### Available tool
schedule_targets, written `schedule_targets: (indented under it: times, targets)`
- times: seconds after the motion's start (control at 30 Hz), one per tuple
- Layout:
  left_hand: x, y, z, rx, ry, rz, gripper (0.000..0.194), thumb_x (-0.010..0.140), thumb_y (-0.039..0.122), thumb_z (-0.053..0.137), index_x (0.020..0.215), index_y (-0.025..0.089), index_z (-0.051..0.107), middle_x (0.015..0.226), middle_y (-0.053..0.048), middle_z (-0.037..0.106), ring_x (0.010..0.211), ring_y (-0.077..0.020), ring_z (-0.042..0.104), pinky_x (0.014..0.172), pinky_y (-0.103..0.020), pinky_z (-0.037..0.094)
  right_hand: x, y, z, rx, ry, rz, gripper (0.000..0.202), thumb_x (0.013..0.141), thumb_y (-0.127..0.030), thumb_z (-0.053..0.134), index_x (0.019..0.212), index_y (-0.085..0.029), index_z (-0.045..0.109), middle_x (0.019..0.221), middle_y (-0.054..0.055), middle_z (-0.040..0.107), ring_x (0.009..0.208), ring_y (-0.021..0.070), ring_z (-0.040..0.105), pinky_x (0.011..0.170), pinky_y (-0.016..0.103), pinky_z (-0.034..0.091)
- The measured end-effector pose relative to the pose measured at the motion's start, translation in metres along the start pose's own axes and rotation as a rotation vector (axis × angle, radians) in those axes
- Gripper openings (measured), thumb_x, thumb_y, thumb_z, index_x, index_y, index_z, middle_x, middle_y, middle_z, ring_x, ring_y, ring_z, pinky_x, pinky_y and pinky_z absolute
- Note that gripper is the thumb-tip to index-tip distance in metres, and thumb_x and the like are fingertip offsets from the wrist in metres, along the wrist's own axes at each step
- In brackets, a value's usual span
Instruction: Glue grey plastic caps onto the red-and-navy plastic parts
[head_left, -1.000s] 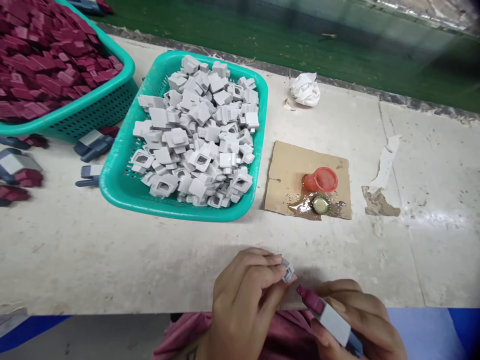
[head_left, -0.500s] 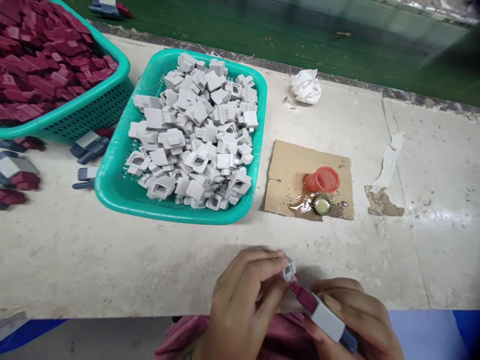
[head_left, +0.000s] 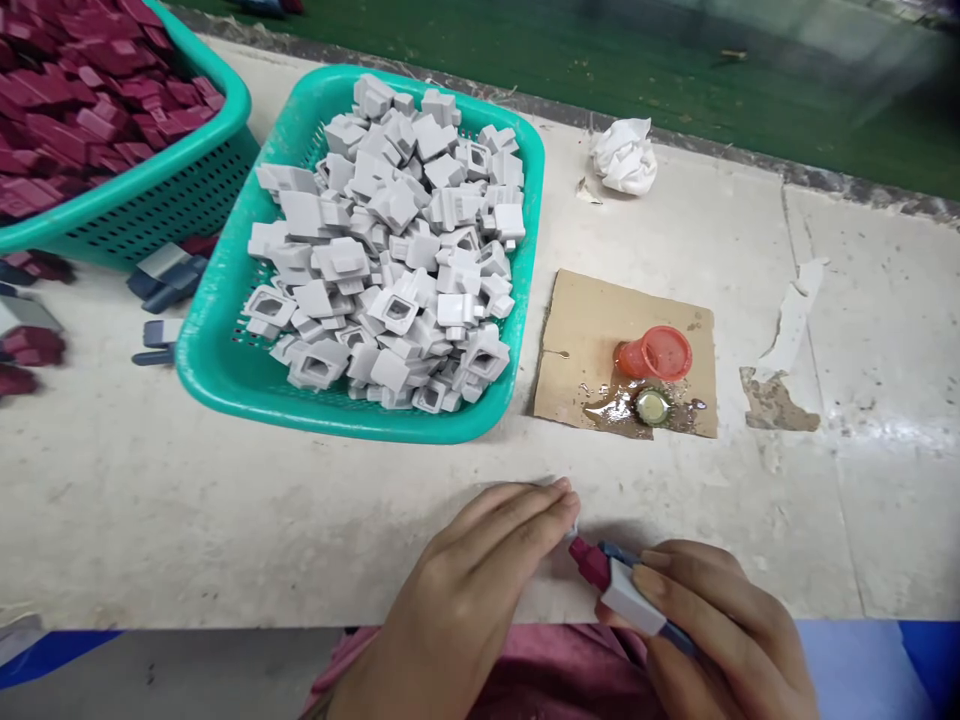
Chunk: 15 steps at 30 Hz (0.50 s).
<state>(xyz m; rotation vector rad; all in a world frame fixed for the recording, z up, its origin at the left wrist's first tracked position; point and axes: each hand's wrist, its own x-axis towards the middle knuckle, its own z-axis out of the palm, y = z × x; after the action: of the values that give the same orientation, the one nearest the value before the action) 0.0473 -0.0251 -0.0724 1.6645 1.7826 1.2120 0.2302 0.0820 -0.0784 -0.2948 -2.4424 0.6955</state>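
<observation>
My left hand (head_left: 480, 580) is closed near the table's front edge, its fingers pressed together over a small grey piece (head_left: 574, 527) of which only a sliver shows. To its right, my right hand (head_left: 720, 620) is wrapped round an assembled part with a light grey body (head_left: 631, 598), dark blue sides and a maroon tip (head_left: 589, 562). That tip points up and left, close to my left fingertips; whether it touches the grey piece cannot be made out.
A green basket (head_left: 360, 425) of grey pieces stands behind my left hand, and another basket (head_left: 180, 190) of maroon pieces at far left. Cardboard (head_left: 577, 320) holds a red cup (head_left: 660, 353) and a bottle cap (head_left: 652, 406) in spilled liquid. Crumpled paper (head_left: 625, 157) lies behind.
The small grey piece, clearly visible before, is now mostly covered by my left fingers. The assembled part has turned, showing a dark blue side, and moved slightly up and left. The view has shifted slightly.
</observation>
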Motion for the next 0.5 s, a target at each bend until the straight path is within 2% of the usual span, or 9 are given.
schedule_targets:
  times: [0.17, 0.27, 0.37, 0.5]
  targets:
    - [0.001, 0.001, 0.001, -0.037, 0.012, -0.030, 0.039, 0.083, -0.005, 0.047, 0.118, 0.008, 0.055, 0.120, -0.008, 0.061, 0.118, -0.0093, 0.048, 0.103, -0.017, 0.041, 0.003, -0.008, 0.004, -0.007, 0.090, 0.099, 0.030, 0.082, -0.006, 0.059, 0.111, -0.011, 0.055, 0.102, 0.007, 0.053, 0.094, 0.0154, 0.056, 0.075, 0.028, 0.051]
    - [0.003, 0.003, 0.004, -0.066, 0.113, -0.101, 0.031, 0.083, 0.000, 0.053, 0.111, 0.011, 0.060, 0.112, -0.005, 0.065, 0.109, -0.0073, 0.055, 0.098, -0.013, 0.044, 0.005, -0.013, 0.010, 0.023, 0.120, 0.151, 0.026, 0.081, -0.010, 0.062, 0.107, -0.013, 0.057, 0.097, 0.005, 0.056, 0.088, 0.0140, 0.058, 0.073, 0.028, 0.052]
    - [0.005, 0.005, 0.007, -0.072, 0.192, -0.154, 0.025, 0.080, 0.002, 0.058, 0.101, 0.013, 0.063, 0.104, -0.002, 0.068, 0.101, -0.0062, 0.059, 0.095, -0.010, 0.044, 0.006, -0.016, 0.015, 0.078, 0.236, 0.256, 0.028, 0.081, -0.009, 0.062, 0.107, -0.016, 0.057, 0.093, 0.003, 0.056, 0.082, 0.0128, 0.058, 0.071, 0.029, 0.052]
    - [0.006, 0.008, 0.007, -0.089, 0.223, -0.186, 0.024, 0.078, 0.002, 0.061, 0.097, 0.016, 0.063, 0.101, 0.000, 0.068, 0.098, -0.0053, 0.061, 0.093, -0.008, 0.045, 0.007, -0.016, 0.015, 0.035, 0.246, 0.174, 0.024, 0.078, -0.012, 0.066, 0.101, -0.016, 0.060, 0.093, 0.004, 0.057, 0.084, 0.0146, 0.059, 0.062, 0.027, 0.055]
